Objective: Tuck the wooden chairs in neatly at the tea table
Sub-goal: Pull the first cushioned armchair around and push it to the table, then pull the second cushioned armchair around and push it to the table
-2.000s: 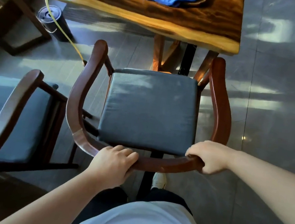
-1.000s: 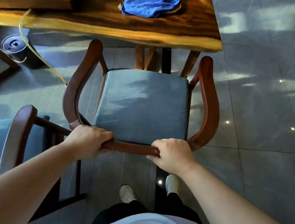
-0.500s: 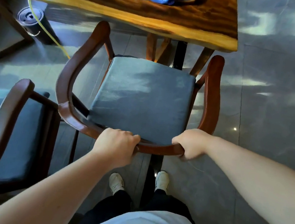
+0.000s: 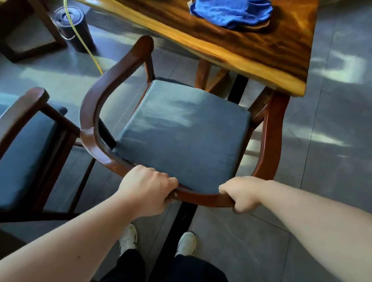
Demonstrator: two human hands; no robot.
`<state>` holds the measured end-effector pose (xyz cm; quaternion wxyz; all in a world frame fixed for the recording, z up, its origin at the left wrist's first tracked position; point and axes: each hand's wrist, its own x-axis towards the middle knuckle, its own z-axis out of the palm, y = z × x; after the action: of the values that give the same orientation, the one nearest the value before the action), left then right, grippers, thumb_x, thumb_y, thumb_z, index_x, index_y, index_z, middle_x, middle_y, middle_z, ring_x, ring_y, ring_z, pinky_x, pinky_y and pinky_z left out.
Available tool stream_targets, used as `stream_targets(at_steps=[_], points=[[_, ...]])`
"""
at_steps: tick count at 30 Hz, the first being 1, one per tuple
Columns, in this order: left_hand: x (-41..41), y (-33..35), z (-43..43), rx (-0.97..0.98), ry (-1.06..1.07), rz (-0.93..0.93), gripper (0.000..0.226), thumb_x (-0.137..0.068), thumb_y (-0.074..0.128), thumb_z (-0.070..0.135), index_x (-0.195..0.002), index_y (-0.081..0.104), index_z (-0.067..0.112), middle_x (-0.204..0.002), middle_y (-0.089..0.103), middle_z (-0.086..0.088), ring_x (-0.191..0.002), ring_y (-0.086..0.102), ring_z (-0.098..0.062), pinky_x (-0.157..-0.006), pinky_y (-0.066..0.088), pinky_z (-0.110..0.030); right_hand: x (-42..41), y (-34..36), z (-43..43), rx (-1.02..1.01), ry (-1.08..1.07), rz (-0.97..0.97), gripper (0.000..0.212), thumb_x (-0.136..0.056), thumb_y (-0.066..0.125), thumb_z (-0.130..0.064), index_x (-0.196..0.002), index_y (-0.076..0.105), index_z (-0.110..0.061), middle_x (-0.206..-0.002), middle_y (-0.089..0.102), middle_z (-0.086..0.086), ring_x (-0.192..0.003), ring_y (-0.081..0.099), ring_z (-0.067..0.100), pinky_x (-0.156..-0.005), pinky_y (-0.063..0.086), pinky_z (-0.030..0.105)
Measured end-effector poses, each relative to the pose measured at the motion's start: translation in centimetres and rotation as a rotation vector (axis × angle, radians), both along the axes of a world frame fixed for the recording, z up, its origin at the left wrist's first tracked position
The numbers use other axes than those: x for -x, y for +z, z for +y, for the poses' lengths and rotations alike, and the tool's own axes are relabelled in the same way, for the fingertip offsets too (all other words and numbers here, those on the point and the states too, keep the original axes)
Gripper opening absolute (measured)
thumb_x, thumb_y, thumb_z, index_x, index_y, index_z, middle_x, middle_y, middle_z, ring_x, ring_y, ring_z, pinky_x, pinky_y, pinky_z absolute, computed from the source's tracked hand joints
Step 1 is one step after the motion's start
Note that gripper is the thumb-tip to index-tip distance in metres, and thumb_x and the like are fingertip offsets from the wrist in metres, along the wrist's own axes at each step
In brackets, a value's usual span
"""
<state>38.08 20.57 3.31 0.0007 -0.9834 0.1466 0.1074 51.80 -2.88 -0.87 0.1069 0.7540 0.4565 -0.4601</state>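
Note:
A wooden armchair (image 4: 93, 113) with a curved back rail and a grey-blue seat cushion (image 4: 185, 136) stands in front of me, facing the tea table (image 4: 245, 51). My left hand (image 4: 147, 190) and my right hand (image 4: 240, 192) both grip the back rail from behind. The chair's right arm tip sits right under the table's near corner; its left arm tip reaches the table edge. The seat is still outside the tabletop. A second wooden chair (image 4: 7, 130) with a like cushion stands at the left, partly cut off by the frame.
A blue cloth (image 4: 232, 6) lies on the tabletop. A dark cylindrical bin (image 4: 71, 25) with a yellow hose (image 4: 83, 47) running to it stands on the floor at the left. Grey tiled floor spreads to the right. My feet are just behind the chair.
The chair has shifted forward and right toward the table, its right arm tip now reaching under the table's corner. Both hands keep their grip on the back rail.

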Motion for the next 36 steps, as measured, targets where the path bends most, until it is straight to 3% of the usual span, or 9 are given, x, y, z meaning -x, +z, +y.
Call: stream_targets(at_steps=[10, 13, 15, 18, 21, 23, 27, 32, 36], points=[[-1.3, -0.1, -2.0, -0.003, 0.027, 0.035, 0.027, -0.078, 0.054, 0.051, -0.082, 0.052, 0.024, -0.077, 0.067, 0.003, -0.071, 0.064, -0.027, -0.053, 0.031, -0.032, -1.4, 0.2, -2.3, -0.019, -0.058, -0.065, 0.022, -0.068, 0.063, -0.017, -0.082, 0.048, -0.024, -0.073, 0.052, -0.007, -0.066, 0.05, 0.015, -0.05, 0.037, 0.031], [-1.3, 0.1, -2.0, 0.007, 0.028, 0.04, 0.027, -0.081, 0.051, 0.051, -0.087, 0.049, 0.025, -0.082, 0.065, 0.003, -0.076, 0.063, -0.027, -0.055, 0.032, -0.032, -0.9, 1.3, -1.9, -0.058, -0.09, -0.056, 0.027, -0.073, 0.067, -0.027, -0.095, 0.052, -0.026, -0.088, 0.06, -0.004, -0.078, 0.057, 0.02, -0.066, 0.051, 0.038], [-1.1, 0.4, -2.1, 0.02, 0.039, 0.04, 0.029, -0.084, 0.05, 0.051, -0.091, 0.048, 0.024, -0.086, 0.064, 0.004, -0.08, 0.061, -0.026, -0.057, 0.033, -0.033, -0.3, 2.1, -1.2, -0.122, -0.088, -0.054, 0.054, -0.075, 0.069, -0.039, -0.124, 0.049, -0.028, -0.114, 0.06, -0.001, -0.1, 0.058, 0.023, -0.083, 0.052, 0.042], [-0.5, 0.9, -1.8, 0.061, 0.045, 0.026, 0.035, -0.082, 0.051, 0.049, -0.101, 0.05, 0.02, -0.097, 0.062, 0.002, -0.09, 0.058, -0.027, -0.073, 0.044, -0.039, 1.2, 3.1, 0.8, -0.311, -0.075, -0.097, 0.083, -0.074, 0.07, -0.049, -0.145, 0.032, -0.029, -0.143, 0.048, -0.003, -0.124, 0.05, 0.021, -0.098, 0.045, 0.041], [1.1, 2.1, 0.5, 0.074, 0.095, -0.096, 0.055, -0.074, 0.064, 0.046, -0.116, 0.055, 0.012, -0.116, 0.063, -0.008, -0.108, 0.055, -0.032, -0.096, 0.043, -0.047, 2.4, 4.1, 3.6, -0.475, -0.018, -0.16, 0.094, -0.075, 0.069, -0.057, -0.151, 0.021, -0.028, -0.156, 0.034, 0.004, -0.137, 0.036, 0.022, -0.109, 0.034, 0.041], [3.1, 3.0, 2.8, 0.047, 0.201, -0.152, 0.069, -0.07, 0.071, 0.047, -0.125, 0.054, 0.008, -0.126, 0.059, -0.014, -0.118, 0.051, -0.035, -0.102, 0.041, -0.05, 3.1, 4.8, 5.6, -0.543, 0.022, -0.186, 0.096, -0.078, 0.065, -0.062, -0.153, 0.016, -0.029, -0.16, 0.024, 0.006, -0.141, 0.028, 0.022, -0.113, 0.027, 0.04], [8.5, 4.4, 7.6, -0.009, 0.439, -0.143, 0.069, -0.079, 0.063, 0.053, -0.132, 0.05, 0.011, -0.13, 0.059, -0.012, -0.122, 0.05, -0.034, -0.103, 0.04, -0.049, 4.7, 6.3, 10.6, -0.682, 0.065, -0.131, 0.086, -0.086, 0.058, -0.061, -0.153, 0.014, -0.031, -0.163, 0.013, 0.005, -0.146, 0.014, 0.022, -0.117, 0.016, 0.037], [15.5, 4.9, 11.9, -0.035, 0.7, -0.134, 0.066, -0.091, 0.027, 0.061, -0.134, 0.05, 0.015, -0.129, 0.06, -0.009, -0.122, 0.05, -0.031, -0.103, 0.04, -0.048, 6.7, 7.5, 17.9, -0.746, 0.249, -0.134, 0.081, -0.09, 0.055, -0.055, -0.153, 0.01, -0.032, -0.164, 0.004, 0.006, -0.148, -0.002, 0.021, -0.12, 0.004, 0.042], [18.9, 4.8, 15.6, -0.028, 0.832, -0.164, 0.061, -0.087, 0.044, 0.054, -0.132, 0.052, 0.014, -0.129, 0.061, -0.011, -0.121, 0.052, -0.034, -0.102, 0.042, -0.051, 8.1, 7.5, 23.9, -0.734, 0.38, -0.169, 0.079, -0.091, 0.055, -0.052, -0.153, 0.01, -0.034, -0.164, 0.003, 0.005, -0.148, -0.005, 0.02, -0.12, 0.001, 0.043]])
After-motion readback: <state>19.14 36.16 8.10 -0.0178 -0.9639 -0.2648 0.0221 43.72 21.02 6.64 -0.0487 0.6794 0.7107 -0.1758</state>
